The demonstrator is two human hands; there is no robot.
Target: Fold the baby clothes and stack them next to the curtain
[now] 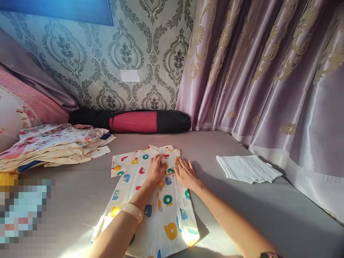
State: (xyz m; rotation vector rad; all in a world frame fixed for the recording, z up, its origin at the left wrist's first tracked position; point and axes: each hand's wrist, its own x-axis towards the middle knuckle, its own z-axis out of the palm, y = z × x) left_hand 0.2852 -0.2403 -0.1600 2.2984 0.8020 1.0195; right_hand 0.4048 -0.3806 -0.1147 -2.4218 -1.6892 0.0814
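Note:
A white short-sleeved shirt [150, 225] with colourful printed letters lies front up on the grey sheet, its collar pointing away from me. Its left sleeve spreads outward, while the right side is folded inward along a long edge. My left hand [156, 169] rests on the upper chest beside the button placket, fingers slightly bent and holding nothing. Over the folded right shoulder, my right hand [185, 173] lies flat with its fingers stretched out. A pale bangle [131, 211] circles my left wrist.
A folded white cloth [248, 169] lies to the right, near the purple curtain [242, 82]. Stacked printed garments [61, 145] sit at the left. Along the patterned wall runs a black and red roll-shaped bag [133, 122]. A blurred patch hides something at lower left.

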